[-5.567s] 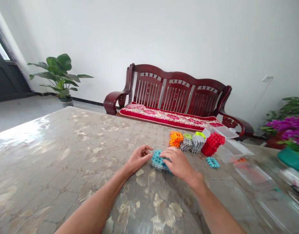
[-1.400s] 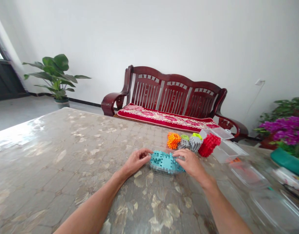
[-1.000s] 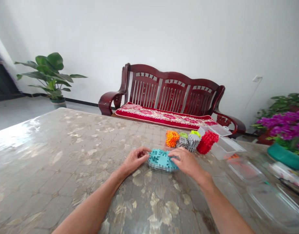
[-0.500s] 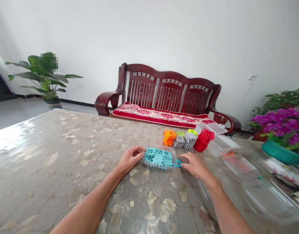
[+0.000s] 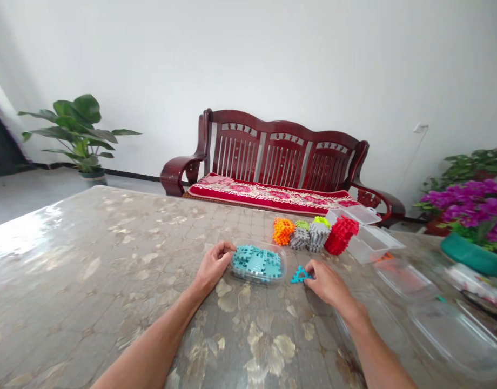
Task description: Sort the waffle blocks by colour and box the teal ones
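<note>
At the table's middle sits a clear plastic container [image 5: 284,273] filled with light-blue interlocking building pieces [image 5: 259,261]. My left hand [image 5: 213,265] is closed at the container's left rim, thumb and fingers drawn together there. Just right of the container, my right hand [image 5: 328,282] pinches a brighter blue triangular building piece [image 5: 300,275] close to the tabletop. A gap separates this piece from the container. Behind them stand stacks of similar pieces: orange [image 5: 283,231], grey [image 5: 318,237] and red [image 5: 341,235], with some yellow-green ones [image 5: 322,221] at the back.
A clear box with its lid raised [image 5: 370,243] stands right of the stacks. Clear lids or trays [image 5: 455,335] lie along the right side, near a teal pot [image 5: 471,254] of purple flowers. Beyond the patterned table [image 5: 131,270] is a wooden bench [image 5: 264,146].
The container has shifted left along with my left hand. The blue triangular piece, earlier against the container's right edge, is now apart from it in my right hand. The view has tilted slightly.
</note>
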The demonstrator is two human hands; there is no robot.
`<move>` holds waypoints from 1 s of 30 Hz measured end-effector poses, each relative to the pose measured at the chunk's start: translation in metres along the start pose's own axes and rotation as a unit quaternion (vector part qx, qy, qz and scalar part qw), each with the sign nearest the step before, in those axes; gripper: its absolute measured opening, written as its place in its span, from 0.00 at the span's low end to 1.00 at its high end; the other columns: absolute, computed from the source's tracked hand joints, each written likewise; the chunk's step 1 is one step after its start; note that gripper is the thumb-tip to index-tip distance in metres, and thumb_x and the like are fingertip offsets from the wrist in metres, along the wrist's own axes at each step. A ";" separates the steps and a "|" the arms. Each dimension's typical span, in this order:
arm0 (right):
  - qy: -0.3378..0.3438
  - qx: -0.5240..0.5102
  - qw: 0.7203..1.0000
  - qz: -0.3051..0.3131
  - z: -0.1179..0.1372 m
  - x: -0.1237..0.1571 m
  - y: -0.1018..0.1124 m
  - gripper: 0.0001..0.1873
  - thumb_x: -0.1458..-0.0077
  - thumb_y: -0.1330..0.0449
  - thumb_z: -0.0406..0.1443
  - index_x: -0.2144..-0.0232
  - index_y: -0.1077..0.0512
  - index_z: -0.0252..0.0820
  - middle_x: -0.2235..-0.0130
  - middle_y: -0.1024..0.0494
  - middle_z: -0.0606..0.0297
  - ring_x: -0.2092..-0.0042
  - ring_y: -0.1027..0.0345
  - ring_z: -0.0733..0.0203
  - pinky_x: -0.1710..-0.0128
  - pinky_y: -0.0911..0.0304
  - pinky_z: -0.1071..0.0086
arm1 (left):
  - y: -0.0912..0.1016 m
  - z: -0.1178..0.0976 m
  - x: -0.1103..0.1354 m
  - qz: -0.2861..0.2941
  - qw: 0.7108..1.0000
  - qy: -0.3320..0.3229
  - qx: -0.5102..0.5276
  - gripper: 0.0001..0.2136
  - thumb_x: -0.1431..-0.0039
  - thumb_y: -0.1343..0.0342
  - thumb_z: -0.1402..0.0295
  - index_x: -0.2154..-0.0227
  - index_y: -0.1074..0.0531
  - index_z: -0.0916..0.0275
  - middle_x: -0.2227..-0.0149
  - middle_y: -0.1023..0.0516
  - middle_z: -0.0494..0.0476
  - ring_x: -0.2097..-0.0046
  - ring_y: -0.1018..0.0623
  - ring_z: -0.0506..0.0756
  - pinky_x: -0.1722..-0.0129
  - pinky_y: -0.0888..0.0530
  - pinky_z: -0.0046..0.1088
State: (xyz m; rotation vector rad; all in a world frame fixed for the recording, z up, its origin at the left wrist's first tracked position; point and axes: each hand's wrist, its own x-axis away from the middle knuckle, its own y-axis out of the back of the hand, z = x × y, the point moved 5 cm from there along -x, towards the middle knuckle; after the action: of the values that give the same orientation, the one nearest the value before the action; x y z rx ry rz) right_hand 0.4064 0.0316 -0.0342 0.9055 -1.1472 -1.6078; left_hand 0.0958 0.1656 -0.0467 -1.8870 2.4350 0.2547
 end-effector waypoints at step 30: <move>0.171 -0.118 0.966 -0.152 0.115 -0.018 0.027 0.10 0.46 0.44 0.31 0.63 0.25 0.45 0.60 0.20 0.62 0.60 0.26 0.58 0.57 0.35 0.66 | -0.008 -0.005 0.004 0.045 0.999 -0.023 0.008 0.10 0.54 0.44 0.65 0.67 0.29 0.62 0.79 0.39 0.42 0.76 0.37 0.47 0.74 0.40 0.23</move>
State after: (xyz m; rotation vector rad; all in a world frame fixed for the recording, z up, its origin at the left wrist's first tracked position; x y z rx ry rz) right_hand 0.3131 0.0758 0.0265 1.1857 -0.5837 -1.7013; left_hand 0.1032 0.1592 -0.0431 -1.7471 2.4874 0.2785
